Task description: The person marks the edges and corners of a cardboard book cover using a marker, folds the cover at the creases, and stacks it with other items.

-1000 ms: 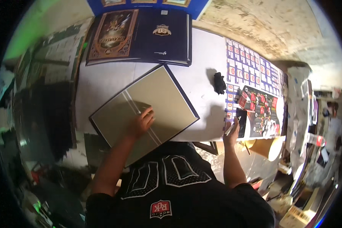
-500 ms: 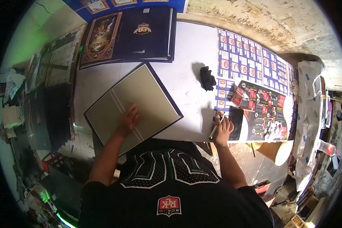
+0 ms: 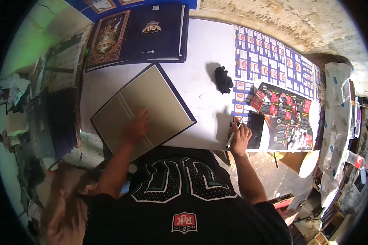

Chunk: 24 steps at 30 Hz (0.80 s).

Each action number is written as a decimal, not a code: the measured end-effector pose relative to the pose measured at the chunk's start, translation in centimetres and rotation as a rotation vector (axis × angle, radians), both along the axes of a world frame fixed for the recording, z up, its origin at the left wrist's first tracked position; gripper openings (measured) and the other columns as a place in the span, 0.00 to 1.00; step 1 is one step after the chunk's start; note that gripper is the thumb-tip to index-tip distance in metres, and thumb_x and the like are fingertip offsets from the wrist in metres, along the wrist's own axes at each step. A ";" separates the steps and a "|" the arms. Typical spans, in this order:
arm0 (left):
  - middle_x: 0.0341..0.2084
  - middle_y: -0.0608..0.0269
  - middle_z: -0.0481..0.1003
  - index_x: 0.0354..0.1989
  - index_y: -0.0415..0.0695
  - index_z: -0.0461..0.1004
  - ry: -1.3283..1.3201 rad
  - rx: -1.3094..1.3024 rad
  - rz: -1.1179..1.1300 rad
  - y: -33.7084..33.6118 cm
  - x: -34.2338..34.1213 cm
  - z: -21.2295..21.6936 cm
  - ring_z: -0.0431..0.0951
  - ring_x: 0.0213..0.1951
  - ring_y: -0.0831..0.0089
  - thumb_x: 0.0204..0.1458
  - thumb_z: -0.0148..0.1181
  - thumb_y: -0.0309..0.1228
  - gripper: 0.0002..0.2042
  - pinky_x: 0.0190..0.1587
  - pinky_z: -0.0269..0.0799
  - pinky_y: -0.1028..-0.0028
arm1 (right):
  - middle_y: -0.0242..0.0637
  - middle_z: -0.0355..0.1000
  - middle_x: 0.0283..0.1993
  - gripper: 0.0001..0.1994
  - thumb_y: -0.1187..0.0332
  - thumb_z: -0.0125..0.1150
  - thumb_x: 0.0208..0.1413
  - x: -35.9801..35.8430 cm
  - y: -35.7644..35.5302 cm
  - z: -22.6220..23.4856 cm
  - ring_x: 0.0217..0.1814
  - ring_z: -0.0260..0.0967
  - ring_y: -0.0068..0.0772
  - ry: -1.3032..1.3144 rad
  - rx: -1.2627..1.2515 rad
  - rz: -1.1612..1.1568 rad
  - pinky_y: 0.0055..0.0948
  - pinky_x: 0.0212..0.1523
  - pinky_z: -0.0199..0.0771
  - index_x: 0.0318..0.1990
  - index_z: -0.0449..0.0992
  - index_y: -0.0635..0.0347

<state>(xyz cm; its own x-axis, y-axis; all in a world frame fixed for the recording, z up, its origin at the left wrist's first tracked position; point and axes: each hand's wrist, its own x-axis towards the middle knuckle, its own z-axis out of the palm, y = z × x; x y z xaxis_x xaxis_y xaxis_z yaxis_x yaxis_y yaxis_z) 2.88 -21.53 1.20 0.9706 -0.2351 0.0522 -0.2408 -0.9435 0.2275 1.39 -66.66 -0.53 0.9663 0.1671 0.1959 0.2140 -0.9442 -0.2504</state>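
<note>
A large book cover, opened out with its tan inner side (image 3: 163, 96) up and dark blue edges, lies slanted on the table, its lower corner over the front edge. My left hand (image 3: 140, 123), slightly blurred, rests on it near the pale strips across its middle, fingers laid out. At the table's front edge, my right hand (image 3: 241, 136) is closed round a slim white stick-like thing (image 3: 240, 122); its kind is unclear. Beside that hand is a flat black phone-like slab (image 3: 255, 130). A small red-and-white pack (image 3: 257, 100) sits just beyond it.
Large dark blue books (image 3: 161, 38) are stacked at the back left of the white table (image 3: 192, 81). A crumpled black cloth (image 3: 223, 80) lies mid-table. Printed sheets (image 3: 270, 61) cover the right side, with crumpled white paper (image 3: 297, 139) on top. A blurred person (image 3: 63, 208) is at lower left.
A blurred person has come into view at the lower left. My left hand has shifted slightly on the cover; my right hand stays in place.
</note>
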 end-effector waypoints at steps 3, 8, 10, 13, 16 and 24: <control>0.55 0.63 0.71 0.49 0.48 0.73 0.087 0.000 0.025 -5.9 0.1 3.8 0.79 0.37 0.59 0.58 0.55 0.38 0.13 0.35 0.76 0.64 | 0.45 0.67 0.56 0.21 0.72 0.50 0.53 0.4 1.8 0.7 0.62 0.61 0.47 0.016 0.125 -0.005 0.48 0.60 0.56 0.57 0.69 0.54; 0.48 0.48 0.73 0.51 0.41 0.73 -0.278 -0.448 0.305 -2.2 -3.0 -0.2 0.75 0.47 0.56 0.61 0.54 0.41 0.18 0.49 0.70 0.60 | 0.49 0.69 0.53 0.22 0.78 0.55 0.53 3.8 6.4 4.2 0.55 0.64 0.52 -0.013 0.478 0.048 0.41 0.55 0.63 0.58 0.68 0.59; 0.41 0.50 0.74 0.50 0.39 0.73 -0.207 -0.717 0.804 0.6 -5.3 2.2 0.74 0.40 0.61 0.61 0.54 0.39 0.17 0.47 0.70 0.65 | 0.48 0.69 0.51 0.19 0.79 0.50 0.57 4.4 4.9 2.9 0.54 0.65 0.44 0.186 0.751 -0.062 0.37 0.57 0.63 0.57 0.69 0.64; 0.37 0.48 0.74 0.41 0.37 0.75 -0.253 -0.463 1.172 7.4 -11.2 0.5 0.74 0.38 0.61 0.60 0.54 0.38 0.15 0.41 0.69 0.63 | 0.44 0.69 0.51 0.17 0.75 0.46 0.63 6.9 4.8 3.5 0.55 0.65 0.37 0.146 0.684 -0.002 0.34 0.59 0.62 0.58 0.69 0.66; 0.31 0.50 0.74 0.38 0.36 0.75 -0.104 -0.302 1.285 17.6 -25.8 -8.1 0.73 0.33 0.65 0.61 0.48 0.39 0.16 0.38 0.67 0.63 | 0.42 0.70 0.50 0.17 0.74 0.48 0.63 9.6 5.6 0.9 0.53 0.66 0.32 0.519 1.593 -0.202 0.31 0.57 0.65 0.59 0.68 0.66; 0.26 0.56 0.75 0.34 0.36 0.76 0.007 -0.806 1.292 11.8 -19.1 -3.1 0.74 0.29 0.68 0.62 0.48 0.44 0.20 0.36 0.69 0.66 | 0.51 0.71 0.51 0.22 0.67 0.52 0.63 9.5 9.5 5.1 0.51 0.71 0.43 0.136 0.507 0.367 0.35 0.53 0.70 0.63 0.63 0.65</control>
